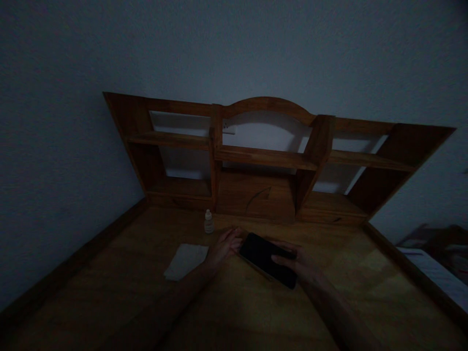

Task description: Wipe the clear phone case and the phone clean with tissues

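Observation:
A black smartphone [268,259] is tilted above the wooden desk, its dark screen facing up. My right hand [292,261] grips its right end, thumb across the screen and fingers around the far edge. Close to the phone's left end is my left hand [225,246], fingers curled together; the dim light hides whether anything is between them. On the desk left of that hand lies a folded white cloth or tissue [187,262]. Behind it stands a small pale bottle [208,223] with a narrow cap, upright.
A wooden shelf unit [256,155] with several compartments runs along the back of the desk [226,317], against the wall. A white wall socket [229,127] shows through its middle opening. Raised edges border the desk on both sides. Papers [435,273] lie beyond the right edge.

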Available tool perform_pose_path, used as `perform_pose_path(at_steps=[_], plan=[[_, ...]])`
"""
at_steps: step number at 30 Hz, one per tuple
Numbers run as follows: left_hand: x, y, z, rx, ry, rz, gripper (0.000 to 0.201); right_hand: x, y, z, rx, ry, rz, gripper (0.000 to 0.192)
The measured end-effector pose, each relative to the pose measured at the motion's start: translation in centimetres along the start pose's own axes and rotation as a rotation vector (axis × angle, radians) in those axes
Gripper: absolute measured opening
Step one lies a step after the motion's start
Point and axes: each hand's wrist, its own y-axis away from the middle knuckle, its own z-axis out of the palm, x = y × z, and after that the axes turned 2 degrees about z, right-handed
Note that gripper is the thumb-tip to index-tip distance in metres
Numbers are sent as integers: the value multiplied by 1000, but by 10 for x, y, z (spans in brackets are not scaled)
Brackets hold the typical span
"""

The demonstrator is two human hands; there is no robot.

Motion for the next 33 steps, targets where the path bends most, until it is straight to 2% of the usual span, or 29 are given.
perform_pose_path(at_steps=[3,11,16,26,33], plan=[[4,3,2,-3,-29,38,46,-3,3,4,2,27,-19,53],[12,8,2,-32,-315,49,44,-3,6,12,-86,70,-54,52],[14,11,6,23,-281,40,46,-1,6,12,-89,68,-86,50],[10,13,10,83,-225,142,44,-1,5,17,-46,34,-64,51],[8,16,8,96,-346,224,41,-3,6,19,-71,36,-89,50]])
